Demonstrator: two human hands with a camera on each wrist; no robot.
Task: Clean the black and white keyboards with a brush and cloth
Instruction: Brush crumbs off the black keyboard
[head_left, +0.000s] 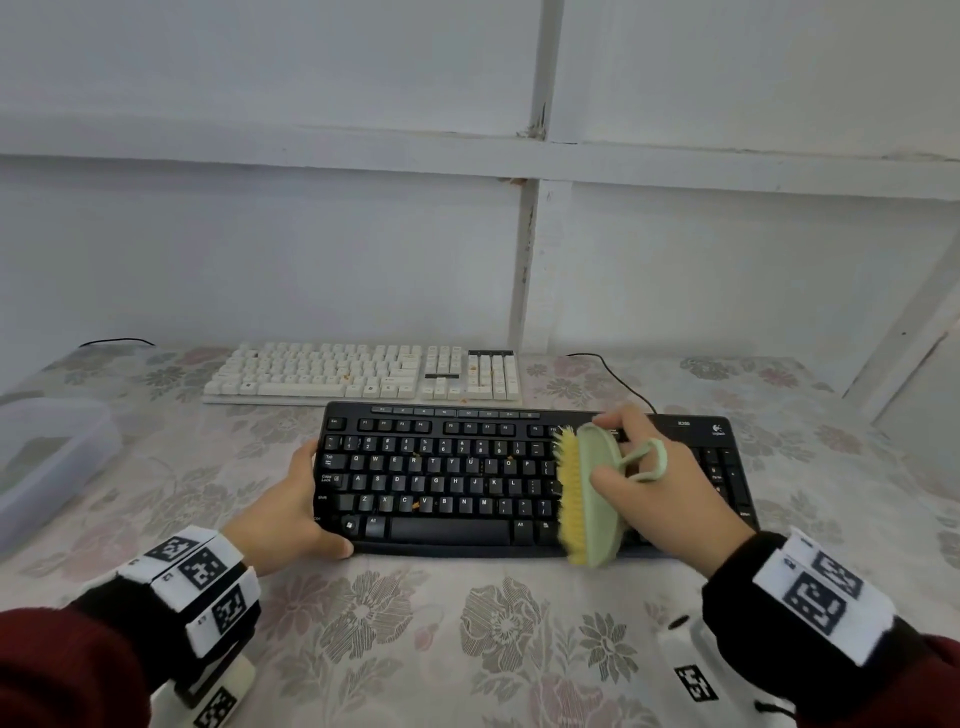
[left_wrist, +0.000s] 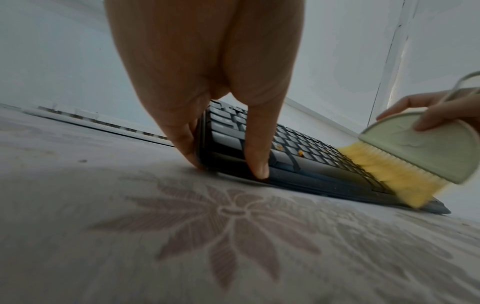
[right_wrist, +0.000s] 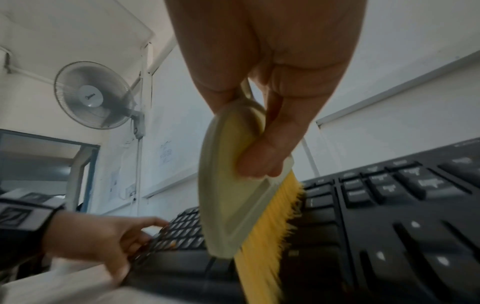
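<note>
On black keyboard (head_left: 447, 478): right hand (head_left: 670, 488) grips brush (head_left: 592, 493), bristles touching keys.

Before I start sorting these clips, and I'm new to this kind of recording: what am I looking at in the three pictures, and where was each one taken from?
There is no machine here: a person works with two bare hands. The wide picture comes from a camera worn on the head, looking down. The two low, close pictures come from a camera on each wrist, looking along the fingers. On the flowered cloth lie a black keyboard in front, a white keyboard behind it and a clear tub at the left. The left hand grips the black keyboard's left end. The right hand holds a green brush, its yellow bristles against the keys. A few orange crumbs sit on them.
</note>
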